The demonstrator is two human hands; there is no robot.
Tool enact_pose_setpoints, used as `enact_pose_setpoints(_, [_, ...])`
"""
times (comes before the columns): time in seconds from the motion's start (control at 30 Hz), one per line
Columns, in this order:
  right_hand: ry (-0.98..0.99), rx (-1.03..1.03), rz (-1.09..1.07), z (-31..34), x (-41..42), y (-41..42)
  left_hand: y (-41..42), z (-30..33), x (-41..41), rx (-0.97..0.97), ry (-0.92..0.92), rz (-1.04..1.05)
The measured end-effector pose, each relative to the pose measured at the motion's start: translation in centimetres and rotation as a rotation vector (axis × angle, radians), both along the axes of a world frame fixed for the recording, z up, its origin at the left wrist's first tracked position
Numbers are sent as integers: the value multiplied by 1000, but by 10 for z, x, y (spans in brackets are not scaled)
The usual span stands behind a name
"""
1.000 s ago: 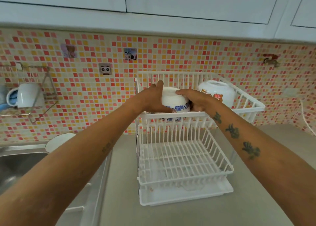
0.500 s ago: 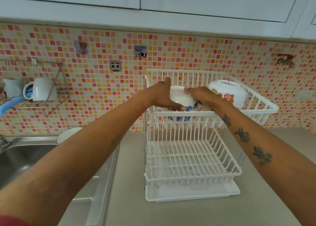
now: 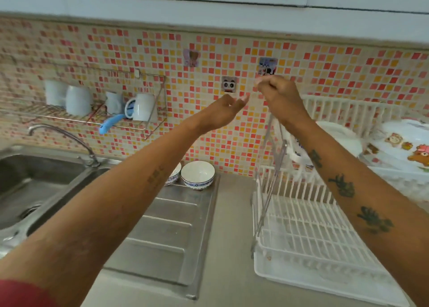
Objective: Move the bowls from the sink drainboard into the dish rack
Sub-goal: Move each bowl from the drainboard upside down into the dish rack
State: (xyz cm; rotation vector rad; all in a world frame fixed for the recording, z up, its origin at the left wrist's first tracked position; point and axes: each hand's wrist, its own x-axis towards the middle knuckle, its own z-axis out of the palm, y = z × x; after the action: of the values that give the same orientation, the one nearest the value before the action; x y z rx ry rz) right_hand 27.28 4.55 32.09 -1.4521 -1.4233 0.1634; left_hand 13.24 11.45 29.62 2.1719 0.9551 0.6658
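Head view: the dish rack [image 3: 308,227] stands at your right on the counter, its lower tier bare. The drainboard [image 3: 162,232] still carries two bowls [image 3: 197,173] upright at its back edge. They look like glazed ceramic: stiff, breakable, possibly slick; grip across the rim. Your left hand [image 3: 222,111] is loosely curled, your right hand [image 3: 278,95] half closed; both hold nothing.

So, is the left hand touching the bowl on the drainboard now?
Apart. The head view shows the left hand raised in front of the tiles, empty, with wall visible between it and the bowl standing below on the drainboard.
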Motion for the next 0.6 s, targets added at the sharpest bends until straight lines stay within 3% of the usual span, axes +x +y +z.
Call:
enact_pose_setpoints(0.13, [62, -40, 138, -11, -64, 33, 40, -23, -59, -215, -51, 117])
enact_pose_setpoints(0.3, [130, -258, 159, -54, -108, 86, 89, -69, -111, -531, -149, 230])
enact_pose_setpoints(0.6, [488, -672, -9, -173, -80, 168, 152, -184, -129, -920, -195, 306])
